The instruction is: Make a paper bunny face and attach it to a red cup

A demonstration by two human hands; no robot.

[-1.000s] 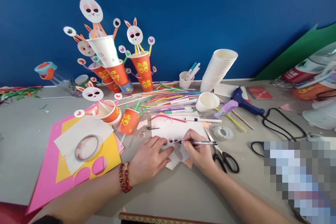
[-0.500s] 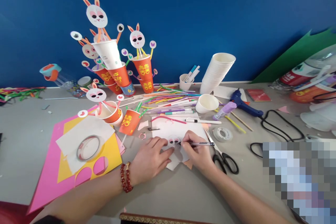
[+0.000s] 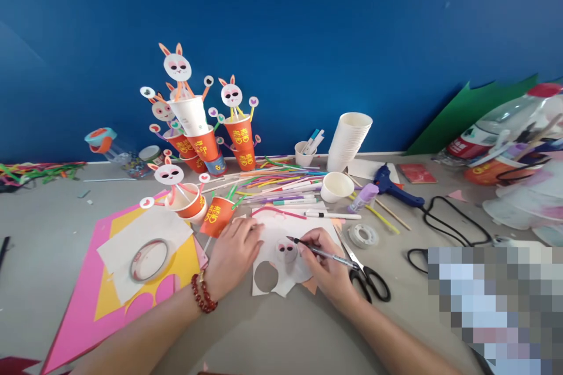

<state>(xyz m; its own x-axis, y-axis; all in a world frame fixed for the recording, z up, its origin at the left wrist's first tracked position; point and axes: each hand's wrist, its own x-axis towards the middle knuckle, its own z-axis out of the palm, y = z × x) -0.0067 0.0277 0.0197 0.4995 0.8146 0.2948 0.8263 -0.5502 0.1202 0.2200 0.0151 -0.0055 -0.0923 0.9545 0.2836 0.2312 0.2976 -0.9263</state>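
Note:
My right hand [image 3: 328, 272] grips a clear-barrelled black pen [image 3: 323, 253], its tip lifted above the white paper [image 3: 272, 228]. Beneath that tip lies a rabbit face [image 3: 287, 250] with black eyes and pink shading. A round hole is cut in the paper's lower left part. My left hand [image 3: 235, 255], wearing a red bead bracelet on the wrist, rests at the paper's left edge. Its fingers are bent together over the spot of the black pen cap, which they mostly hide. Black-handled scissors [image 3: 369, 281] lie beside my right hand.
Rabbit figures stand in stacked red cups [image 3: 241, 140] at back left. A tape roll [image 3: 149, 261] sits on papers over a pink sheet [image 3: 73, 304]. Behind the paper are pipe cleaners and markers, a cup stack [image 3: 349, 140], glue stick [image 3: 364, 196] and blue glue gun [image 3: 398, 187].
My left hand has moved left off the drawn face to the pen cap, uncovering the round hole. The pen has risen from the face. The camera view has tilted up.

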